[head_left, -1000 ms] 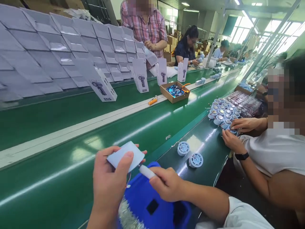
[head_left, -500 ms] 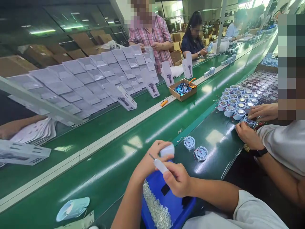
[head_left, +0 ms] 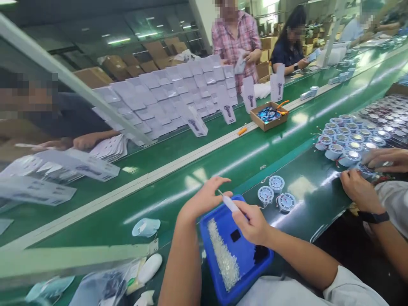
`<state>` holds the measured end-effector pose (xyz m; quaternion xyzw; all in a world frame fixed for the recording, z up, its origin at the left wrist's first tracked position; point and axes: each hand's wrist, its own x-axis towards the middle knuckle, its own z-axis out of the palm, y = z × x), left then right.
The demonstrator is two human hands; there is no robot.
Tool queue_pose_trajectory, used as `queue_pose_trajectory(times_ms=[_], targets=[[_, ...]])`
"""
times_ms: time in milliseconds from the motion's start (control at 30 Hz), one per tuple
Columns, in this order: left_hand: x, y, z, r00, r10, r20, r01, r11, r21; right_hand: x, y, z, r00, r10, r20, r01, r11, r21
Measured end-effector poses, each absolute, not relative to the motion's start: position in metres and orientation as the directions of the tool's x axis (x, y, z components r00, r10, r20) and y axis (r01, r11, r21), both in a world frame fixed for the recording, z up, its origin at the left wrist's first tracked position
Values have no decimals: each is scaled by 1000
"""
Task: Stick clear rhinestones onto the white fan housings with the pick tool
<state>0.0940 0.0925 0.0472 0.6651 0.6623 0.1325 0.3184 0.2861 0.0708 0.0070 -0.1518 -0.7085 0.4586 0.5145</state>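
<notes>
My left hand [head_left: 207, 197] reaches over the back edge of a blue tray [head_left: 206, 238], with its fingers apart and nothing in them. My right hand [head_left: 251, 221] is closed around a white pen-like tool [head_left: 230, 204] with a thin metal tip. That tip points up and left, close to my left fingers. Small clear pieces [head_left: 223, 259] lie heaped along the tray's left side, and a black square [head_left: 235, 235] is in its middle. Right of my hands, three pale blue round parts [head_left: 265, 195] with thin wires stand close together on the bench.
A co-worker's hands [head_left: 360, 187] handle similar parts beside many grouped ones [head_left: 347, 136] at right. Across the green conveyor [head_left: 178, 187] are white boxes [head_left: 197, 123] and a carton of blue pieces [head_left: 269, 119]. A light blue item [head_left: 145, 228] and a white mouse-shaped object [head_left: 149, 267] lie left.
My left hand has let go of the pale round part; a third one now stands with the other two. The view has swung left. My right hand still holds the tool.
</notes>
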Motion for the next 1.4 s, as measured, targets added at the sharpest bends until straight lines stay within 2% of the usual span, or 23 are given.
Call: queue_pose_trajectory(times_ms=[100, 167, 233, 400, 500, 600, 767, 967, 1167, 1400], targets=[[54, 63, 65, -296, 915, -274, 815, 392, 428, 281, 72, 0, -431, 704, 564, -125, 573, -810], [32, 46, 73, -504, 752, -425, 739, 630, 239, 276, 74, -6, -459, 695, 553, -103, 576, -811], [12, 32, 75, -594, 657, -465, 658, 729, 190, 271, 77, -11, -455, 689, 564, -93, 593, -800], [-28, 16, 54, -788, 467, -401, 461, 880, 116, 260, 85, -21, -483, 606, 632, -78, 689, -720], [-37, 18, 40, -771, 388, -505, 417, 907, 59, 258, 88, -29, -525, 601, 603, -96, 662, -744], [-32, 25, 38, -720, 438, -538, 486, 872, 59, 257, 91, -37, -596, 619, 511, -62, 600, -798], [-11, 40, 46, -551, 632, -545, 649, 735, 197, 253, 94, -43, -674, 579, 458, -33, 596, -802], [0, 48, 48, -470, 688, -552, 685, 679, 263, 252, 95, -45, -716, 553, 426, -24, 590, -807], [-2, 45, 48, -435, 702, -565, 668, 671, 320, 252, 98, -48, -705, 571, 421, 13, 603, -797], [0, 44, 52, -448, 671, -590, 630, 706, 324, 252, 99, -37, -617, 593, 517, 52, 686, -725]])
